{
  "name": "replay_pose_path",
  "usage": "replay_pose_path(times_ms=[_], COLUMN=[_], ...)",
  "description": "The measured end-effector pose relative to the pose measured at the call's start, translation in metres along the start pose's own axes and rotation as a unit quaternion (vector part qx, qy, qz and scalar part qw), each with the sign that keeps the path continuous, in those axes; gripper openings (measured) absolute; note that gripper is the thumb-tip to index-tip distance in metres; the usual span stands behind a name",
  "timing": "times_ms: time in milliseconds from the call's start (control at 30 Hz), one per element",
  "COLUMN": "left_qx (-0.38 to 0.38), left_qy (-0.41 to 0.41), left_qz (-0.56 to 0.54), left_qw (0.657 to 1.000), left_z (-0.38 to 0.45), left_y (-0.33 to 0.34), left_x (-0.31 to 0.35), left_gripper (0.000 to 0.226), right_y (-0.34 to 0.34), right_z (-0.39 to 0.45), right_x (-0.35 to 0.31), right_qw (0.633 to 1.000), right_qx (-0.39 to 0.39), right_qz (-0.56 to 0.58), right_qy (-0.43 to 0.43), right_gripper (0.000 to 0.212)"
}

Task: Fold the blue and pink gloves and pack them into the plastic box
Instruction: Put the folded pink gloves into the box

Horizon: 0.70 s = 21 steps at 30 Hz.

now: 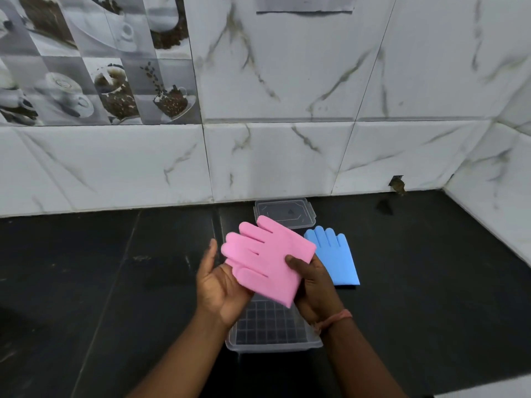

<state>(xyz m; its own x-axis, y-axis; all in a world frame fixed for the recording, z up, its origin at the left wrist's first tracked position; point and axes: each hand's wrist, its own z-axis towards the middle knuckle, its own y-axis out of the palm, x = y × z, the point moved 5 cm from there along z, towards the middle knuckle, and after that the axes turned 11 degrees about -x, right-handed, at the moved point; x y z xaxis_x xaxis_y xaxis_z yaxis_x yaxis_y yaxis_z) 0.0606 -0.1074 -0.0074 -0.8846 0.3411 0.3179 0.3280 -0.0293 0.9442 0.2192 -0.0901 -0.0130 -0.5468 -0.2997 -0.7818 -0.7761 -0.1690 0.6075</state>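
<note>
Pink glove [268, 261] is up in both hands, held above the open plastic box [273, 331], which sits on the dark surface [115, 282] right under the wrists. Right hand [316, 291] has its grip closed on the glove's cuff side, thumb on top. Left hand [219, 288] is open, palm up, supporting the glove from beneath near the thumb side, fingers spread rather than pinching. The glove looks flat and unfolded, its fingers pointing up and left. Blue glove [334, 258] lies flat on the surface just right of the hands, fingers toward the wall, untouched. Clear lid [284, 211] sits further back against the wall, off the box. Box interior looks empty as far as I can see; its far half is hidden by the glove. My read: we're at the fold step for the pink glove, nothing packed yet. Next move likely needs the left hand to bring the finger end over toward the cuff, pinch the fold so the material doesn't spring back open, then lower it into the box. Blue glove after that.
</note>
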Motion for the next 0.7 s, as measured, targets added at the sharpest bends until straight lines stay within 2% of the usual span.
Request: replay_pose_path(times_ms=[100,167,233,333,400,500,567,633,667,700], left_qx=[0.038,0.053,0.084,0.133,0.161,0.151,0.164,0.179,0.184,0.187], left_qy=[-0.052,-0.087,-0.129,-0.167,-0.152,-0.117,-0.110,-0.116,-0.129,-0.148], left_qz=[0.015,0.108,0.233,0.343,0.409,0.498,0.557,0.623,0.665,0.722], left_qw=[0.998,0.989,0.960,0.915,0.885,0.846,0.806,0.753,0.712,0.649], left_z=[-0.011,-0.016,-0.022,-0.029,-0.032,-0.032,-0.034,-0.035,-0.035,-0.034], left_y=[-0.007,-0.013,-0.017,-0.022,-0.022,-0.019,-0.018,-0.017,-0.017,-0.014], left_x=[0.008,0.011,0.012,0.010,0.011,0.011,0.012,0.014,0.015,0.016], left_gripper=[0.064,0.050,0.040,0.046,0.052,0.056,0.051,0.040,0.035,0.033], right_y=[-0.015,-0.024,-0.032,-0.033,-0.028,-0.023,-0.023,-0.022,-0.021,-0.019], right_z=[-0.014,-0.020,-0.023,-0.020,-0.020,-0.022,-0.023,-0.024,-0.025,-0.025], right_x=[-0.001,-0.003,-0.005,-0.006,-0.004,0.002,0.004,0.003,0.003,0.003], right_qw=[0.997,0.991,0.974,0.936,0.910,0.891,0.886,0.886,0.885,0.884], right_qx=[0.010,0.016,0.033,0.050,0.052,0.054,0.055,0.059,0.061,0.061], right_qz=[-0.026,-0.066,-0.152,-0.288,-0.365,-0.419,-0.432,-0.434,-0.434,-0.435], right_qy=[0.067,0.114,0.164,0.195,0.190,0.166,0.157,0.155,0.155,0.159], right_gripper=[0.047,0.042,0.035,0.033,0.035,0.034,0.034,0.032,0.030,0.029])
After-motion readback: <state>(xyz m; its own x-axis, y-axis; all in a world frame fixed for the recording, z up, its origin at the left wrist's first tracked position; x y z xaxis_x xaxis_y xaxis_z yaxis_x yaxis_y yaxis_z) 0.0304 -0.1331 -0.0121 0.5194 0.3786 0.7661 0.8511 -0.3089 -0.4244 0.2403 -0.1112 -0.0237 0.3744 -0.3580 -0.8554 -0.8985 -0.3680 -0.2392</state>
